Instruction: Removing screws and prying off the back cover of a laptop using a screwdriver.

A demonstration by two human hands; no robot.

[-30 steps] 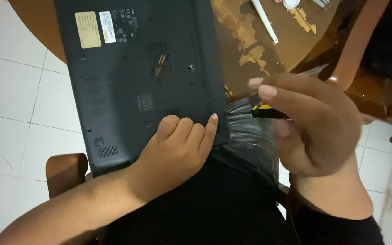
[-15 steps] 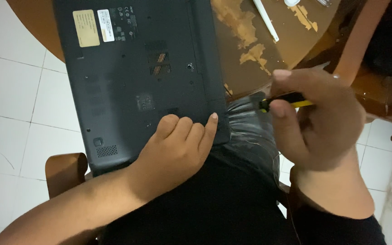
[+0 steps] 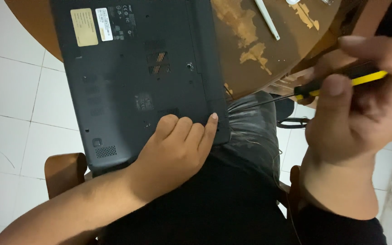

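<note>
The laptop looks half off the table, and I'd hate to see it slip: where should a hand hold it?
Hold the laptop at its near edge, coming from the person's lap side. That edge overhangs the table unsupported, and its flat underside gives a broad surface. The left hand already rests there; the right hand holds a screwdriver.
</note>
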